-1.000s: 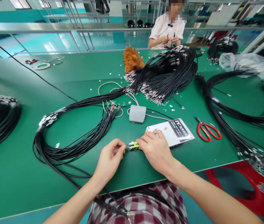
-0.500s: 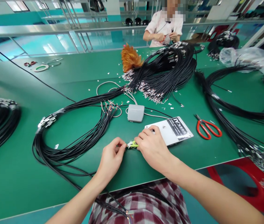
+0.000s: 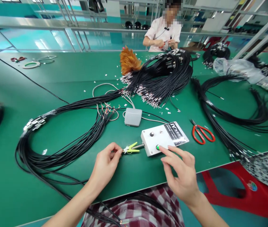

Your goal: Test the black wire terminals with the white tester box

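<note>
My left hand (image 3: 109,160) is closed in a pinch at the jaw end of a yellow-green clip (image 3: 131,148); what lies between the fingertips is hidden. The clip sits at the end of a metal shaft (image 3: 138,146) that sticks out of a white control box (image 3: 153,140) with a black label. My right hand (image 3: 180,168) has its fingers apart, and the index fingertip touches a green button (image 3: 158,147) on the box. Under my left wrist run black cables from a looped bundle (image 3: 34,157), passing over the table edge to my lap.
A grey foot pedal (image 3: 133,117) lies behind the box. Red-handled nippers (image 3: 202,134) lie to its right. Large black cable bundles (image 3: 167,72) and an orange-brown feathery bunch (image 3: 129,61) lie farther back. A person (image 3: 163,34) sits across the table; a red stool (image 3: 245,189) stands at right.
My right hand has moved from the clip to the box's green button, its fingers spreading. The clip and box face are now uncovered. My left hand keeps its pinch; the view has shifted slightly.
</note>
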The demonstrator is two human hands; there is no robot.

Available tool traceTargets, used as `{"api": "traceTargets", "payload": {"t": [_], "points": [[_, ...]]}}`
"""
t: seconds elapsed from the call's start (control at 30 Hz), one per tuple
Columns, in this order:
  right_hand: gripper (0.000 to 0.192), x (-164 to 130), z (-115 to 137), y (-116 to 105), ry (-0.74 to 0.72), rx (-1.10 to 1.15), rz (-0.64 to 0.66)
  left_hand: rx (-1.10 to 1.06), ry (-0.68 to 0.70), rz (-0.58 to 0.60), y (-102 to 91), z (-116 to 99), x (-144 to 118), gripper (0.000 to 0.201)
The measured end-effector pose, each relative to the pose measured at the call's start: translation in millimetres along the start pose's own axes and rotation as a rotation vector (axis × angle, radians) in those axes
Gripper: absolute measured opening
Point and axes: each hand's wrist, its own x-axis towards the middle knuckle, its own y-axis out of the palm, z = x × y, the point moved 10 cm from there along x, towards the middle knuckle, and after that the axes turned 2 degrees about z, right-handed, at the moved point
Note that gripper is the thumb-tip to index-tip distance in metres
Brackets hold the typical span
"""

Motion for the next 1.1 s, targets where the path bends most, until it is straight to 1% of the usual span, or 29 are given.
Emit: {"api": "traceTargets", "payload": {"t": [0.13,0.27,0.37,0.47,0.53,0.6,0.67,0.73,0.77,0.8,0.83,0.87,0.9,0.97,1.0,1.03,1.07,1.1], "points": [[0.013,-5.3,-0.6,7.0,-0.005,-0.078,-0.055,0.015,-0.011,-0.005,-2.5,2.1,-2.1,0.018],[0.017,-1.6,-3.9,7.2,-0.002,-0.117,-0.059,0.010,-0.032,-0.025,-11.9,7.4,-7.4,0.019],[0.020,-0.9,-3.0,2.6,-0.006,-0.101,-0.076,-0.014,-0.050,-0.034,-20.0,10.5,-11.0,0.022],[0.023,-4.6,8.2,1.2,-0.070,-0.038,-0.089,-0.052,-0.066,-0.024,-23.9,9.9,-12.7,0.025],[0.024,-9.5,21.1,7.5,-0.149,0.045,-0.055,-0.074,-0.076,-0.015,-24.7,8.5,-12.8,0.026],[0.024,-15.5,33.9,20.0,-0.223,0.141,0.018,-0.082,-0.088,-0.007,-25.9,8.3,-12.3,0.026],[0.024,-20.8,41.8,33.8,-0.260,0.213,0.085,-0.055,-0.104,0.049,-25.6,8.9,-11.2,0.027],[0.025,-23.4,43.3,44.4,-0.257,0.240,0.120,0.047,-0.084,0.141,-27.2,3.8,-9.1,0.021],[0.026,-23.5,42.2,47.5,-0.246,0.246,0.123,0.130,-0.048,0.166,-32.1,-3.0,-6.9,0.017],[0.026,-23.0,40.8,49.1,-0.236,0.247,0.119,0.217,-0.002,0.159,-40.8,-12.5,-3.7,0.017],[0.026,-22.1,39.5,49.6,-0.230,0.247,0.113,0.284,0.043,0.123,-53.1,-23.6,0.8,0.021],[0.026,-20.8,38.6,49.4,-0.226,0.246,0.105,0.314,0.076,0.058,-68.6,-35.0,6.6,0.025],[0.026,-19.4,38.0,48.9,-0.224,0.245,0.100,0.291,0.091,-0.032,-86.8,-44.9,13.4,0.027],[0.026,-16.8,38.5,48.0,-0.233,0.244,0.098,0.147,0.098,-0.237,-124.0,-56.3,28.9,0.027],[0.026,-15.8,38.9,47.4,-0.238,0.244,0.096,0.075,0.107,-0.335,-139.8,-57.5,37.1,0.025],[0.026,-14.9,39.2,46.9,-0.241,0.245,0.092,0.039,0.115,-0.400,-150.3,-55.9,46.2,0.023],[0.026,-14.4,39.2,46.4,-0.241,0.246,0.086,0.031,0.116,-0.437,-156.2,-51.4,56.0,0.021],[0.027,-14.2,38.9,46.1,-0.238,0.247,0.081,0.042,0.107,-0.439,-156.9,-44.3,66.0,0.021]]}}
